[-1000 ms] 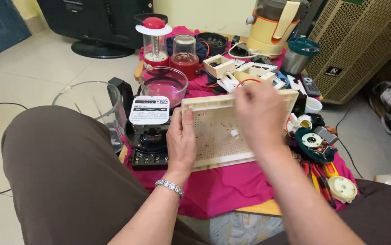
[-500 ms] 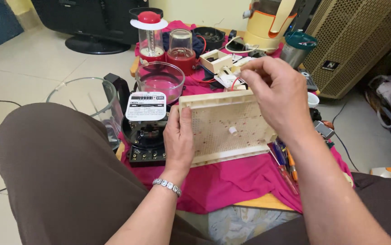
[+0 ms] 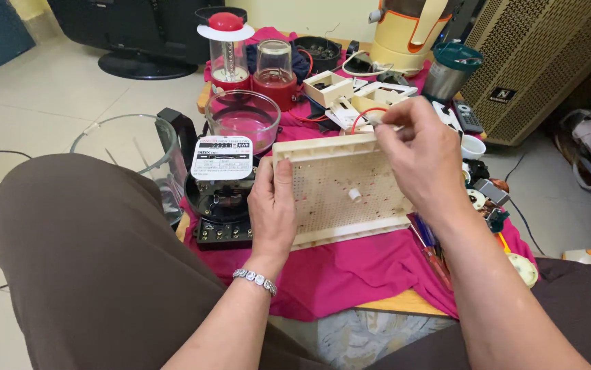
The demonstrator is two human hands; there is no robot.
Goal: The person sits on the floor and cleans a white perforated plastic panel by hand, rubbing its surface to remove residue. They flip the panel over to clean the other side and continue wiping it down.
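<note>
Left hand [image 3: 273,205] gripping cream perforated panel [image 3: 340,188], right hand [image 3: 415,154] pinching red wire [image 3: 362,114]

A pink cloth [image 3: 350,274] covers the low table. On it stand a black electricity meter [image 3: 222,195] with a white label, a clear glass bowl [image 3: 242,120], two red-based blender jars [image 3: 251,58], and a cream juicer [image 3: 405,31]. A large glass jug [image 3: 127,151] sits left; a beige perforated speaker [image 3: 549,62] stands right.
</note>
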